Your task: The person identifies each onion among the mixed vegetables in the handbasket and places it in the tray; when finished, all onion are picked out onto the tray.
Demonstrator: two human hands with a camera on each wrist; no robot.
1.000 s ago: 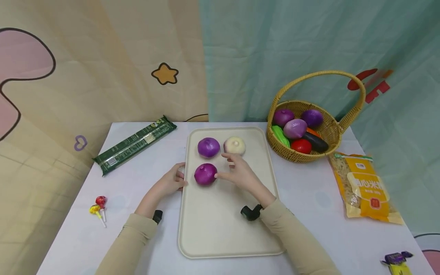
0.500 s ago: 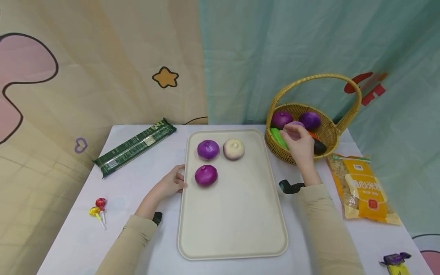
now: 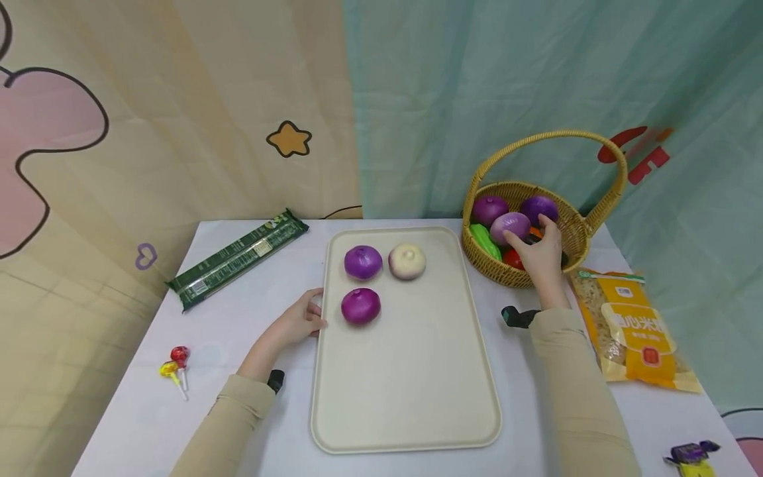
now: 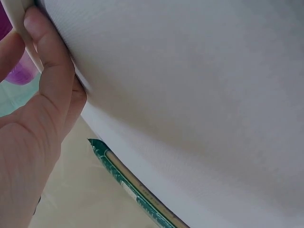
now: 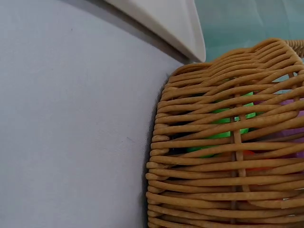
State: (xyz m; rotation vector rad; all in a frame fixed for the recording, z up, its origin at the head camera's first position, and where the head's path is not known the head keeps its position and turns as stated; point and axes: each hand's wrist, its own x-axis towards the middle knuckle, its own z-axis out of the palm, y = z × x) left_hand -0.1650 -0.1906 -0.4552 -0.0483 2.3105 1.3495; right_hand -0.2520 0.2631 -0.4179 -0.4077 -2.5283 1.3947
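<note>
My left hand (image 3: 301, 316) pinches the left rim of a cream tray (image 3: 405, 377); in the left wrist view the thumb and fingers (image 4: 54, 61) lie on either side of the rim. On the tray sit two purple onions (image 3: 363, 262) and a whitish onion (image 3: 407, 261). Over the wicker basket (image 3: 507, 273) my right hand (image 3: 541, 255) reaches in with thumb and fingers spread. Its thumb is at a light purple onion (image 3: 510, 228), its fingertips near a dark purple onion (image 3: 539, 209). The right wrist view shows only the basket's side, not the hand.
The basket also holds another purple onion (image 3: 490, 210), a green vegetable (image 3: 485, 242) and a red one (image 3: 512, 258). A yellow food bag (image 3: 638, 328) lies right. A green packet (image 3: 238, 260) and lollipops (image 3: 176, 364) lie left; wrapped candies (image 3: 691, 457) sit front right.
My right hand has moved from above the tray, beside the onions, to the basket at the right, then slightly further right within it. The left hand has stayed at the tray's rim.
</note>
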